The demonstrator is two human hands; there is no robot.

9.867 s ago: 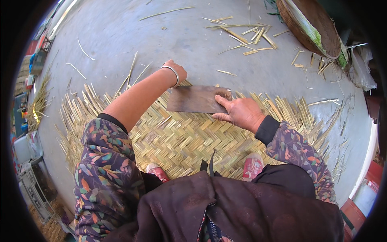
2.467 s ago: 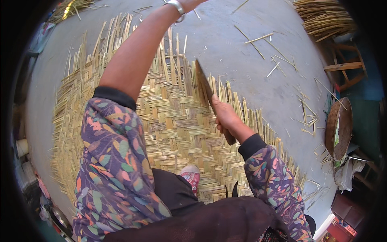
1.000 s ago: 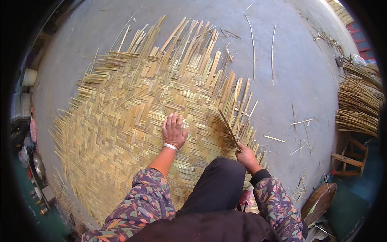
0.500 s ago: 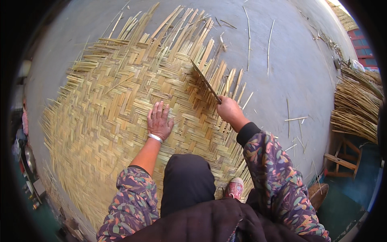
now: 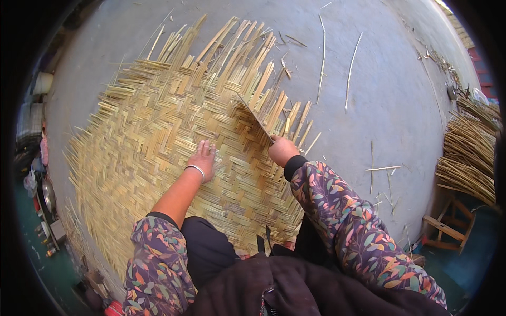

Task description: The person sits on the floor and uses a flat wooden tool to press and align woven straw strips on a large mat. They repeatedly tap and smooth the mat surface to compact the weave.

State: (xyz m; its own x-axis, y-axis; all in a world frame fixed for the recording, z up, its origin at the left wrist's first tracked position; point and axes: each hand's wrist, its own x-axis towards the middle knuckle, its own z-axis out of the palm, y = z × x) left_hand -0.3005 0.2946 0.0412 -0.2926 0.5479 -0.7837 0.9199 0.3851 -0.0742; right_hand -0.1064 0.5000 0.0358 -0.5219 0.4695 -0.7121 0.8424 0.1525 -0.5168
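A large herringbone mat [image 5: 138,152] of flat split strips lies on the floor in front of me, its far edge ending in loose, uneven strip ends. My left hand [image 5: 202,162] rests palm down on the middle of the weave, fingers stretched out, holding nothing. In my right hand [image 5: 283,151], closed round the handle end, is a long, thin-bladed knife [image 5: 255,118]. The blade slants away to the far left, over or against the mat near the loose strip ends [image 5: 279,108] on its right side. Whether it touches the strips I cannot tell. The fingers hide the handle.
Loose strips [image 5: 352,71] are scattered on the grey floor [image 5: 400,100] to the right. A big bundle of thin stalks [image 5: 466,158] lies at the far right, above a wooden frame [image 5: 448,226]. Along the left edge stand assorted household items, among them a round metal pan [image 5: 48,196].
The view has shifted and my body leans differently. My right hand and the knife have moved slightly left and nearer over the mat. My left hand stays pressed on the weave.
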